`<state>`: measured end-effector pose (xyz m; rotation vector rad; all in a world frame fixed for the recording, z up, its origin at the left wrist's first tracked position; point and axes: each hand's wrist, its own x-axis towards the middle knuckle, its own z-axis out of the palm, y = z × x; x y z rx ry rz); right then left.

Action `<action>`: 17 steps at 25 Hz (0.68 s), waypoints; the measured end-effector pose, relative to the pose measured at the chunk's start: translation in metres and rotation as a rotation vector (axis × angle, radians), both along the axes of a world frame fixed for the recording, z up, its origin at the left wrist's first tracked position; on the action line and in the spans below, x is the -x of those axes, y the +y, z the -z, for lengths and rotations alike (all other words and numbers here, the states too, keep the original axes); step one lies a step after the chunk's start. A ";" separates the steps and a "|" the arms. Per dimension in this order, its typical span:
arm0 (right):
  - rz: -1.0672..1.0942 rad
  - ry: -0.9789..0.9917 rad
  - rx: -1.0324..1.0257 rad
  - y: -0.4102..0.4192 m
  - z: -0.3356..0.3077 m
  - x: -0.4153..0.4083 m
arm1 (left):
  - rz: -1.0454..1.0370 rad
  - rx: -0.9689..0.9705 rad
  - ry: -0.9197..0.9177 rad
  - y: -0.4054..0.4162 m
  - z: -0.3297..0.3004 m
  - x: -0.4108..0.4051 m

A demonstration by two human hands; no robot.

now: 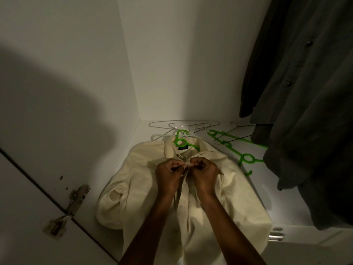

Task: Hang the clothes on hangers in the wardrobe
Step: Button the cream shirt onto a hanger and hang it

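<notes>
White, smooth wardrobe floor [286,203] between plain white walls, dimly lit. On the door edge at left, dull metal hinge [76,199]. Spread across the middle of the floor toward its front edge, soft cream shirt [137,190], crumpled, collar toward the back corner, with glossy green plastic hanger [181,140] poking from the neck. Left hand [168,174] and right hand [205,174] curled, both pinching the placket just below the collar. Along the back edge, thin pale wire hangers [183,124]; further right, second green hanger [246,156] lying flat. At the right edge, dark grey buttoned garment [305,111] hanging in heavy folds.
</notes>
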<state>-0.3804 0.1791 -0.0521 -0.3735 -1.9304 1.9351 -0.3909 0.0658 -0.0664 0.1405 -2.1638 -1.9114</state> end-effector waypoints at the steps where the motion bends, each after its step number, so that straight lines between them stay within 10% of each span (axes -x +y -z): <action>1: 0.002 -0.004 0.032 0.000 0.000 -0.001 | 0.006 -0.004 0.006 0.001 0.002 0.001; 17: -0.044 0.018 0.039 -0.001 0.006 -0.005 | 0.027 -0.125 -0.076 -0.003 0.004 0.004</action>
